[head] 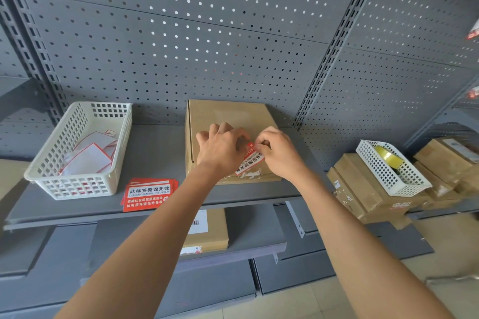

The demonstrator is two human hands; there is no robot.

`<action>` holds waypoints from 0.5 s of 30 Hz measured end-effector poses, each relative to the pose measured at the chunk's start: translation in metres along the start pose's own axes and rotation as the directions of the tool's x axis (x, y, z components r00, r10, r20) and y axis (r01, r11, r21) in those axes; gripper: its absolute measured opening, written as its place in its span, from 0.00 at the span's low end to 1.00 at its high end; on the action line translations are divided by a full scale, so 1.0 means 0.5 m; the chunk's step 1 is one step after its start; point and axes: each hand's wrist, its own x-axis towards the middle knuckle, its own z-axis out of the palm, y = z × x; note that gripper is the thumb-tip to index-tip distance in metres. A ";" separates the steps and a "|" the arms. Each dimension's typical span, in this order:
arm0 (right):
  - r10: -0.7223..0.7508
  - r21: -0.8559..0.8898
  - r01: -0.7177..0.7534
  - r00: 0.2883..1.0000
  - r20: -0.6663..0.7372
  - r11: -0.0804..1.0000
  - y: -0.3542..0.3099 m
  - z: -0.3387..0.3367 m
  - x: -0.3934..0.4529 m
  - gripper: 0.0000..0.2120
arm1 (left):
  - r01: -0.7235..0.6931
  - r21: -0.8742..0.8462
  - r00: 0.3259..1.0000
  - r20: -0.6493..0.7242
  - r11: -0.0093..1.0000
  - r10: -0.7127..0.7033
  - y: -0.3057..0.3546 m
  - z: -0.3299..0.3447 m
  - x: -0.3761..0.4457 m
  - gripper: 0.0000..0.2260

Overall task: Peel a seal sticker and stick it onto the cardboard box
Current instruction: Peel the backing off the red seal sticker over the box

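Sticker [249, 159], red and white, is pinched between both hands over the near edge of the cardboard box [228, 116] on the shelf [155, 153]; left hand [220, 147] and right hand [278, 153] each have a closed grip on it.
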 end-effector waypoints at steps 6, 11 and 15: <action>-0.035 -0.014 0.035 0.999 -0.014 0.999 -0.007 -0.004 -0.004 0.12 | 0.018 -0.021 1.000 0.016 1.000 -0.018 0.000 -0.003 0.004 0.07; -0.020 0.109 0.029 0.996 -0.082 0.994 0.003 -0.016 -0.023 0.03 | 0.016 -0.025 1.000 0.002 1.000 -0.016 0.002 -0.003 0.002 0.07; -0.015 0.112 0.028 0.993 -0.118 0.993 0.018 -0.024 -0.036 0.06 | 0.002 -0.013 1.000 -0.012 1.000 -0.002 -0.001 0.000 0.001 0.07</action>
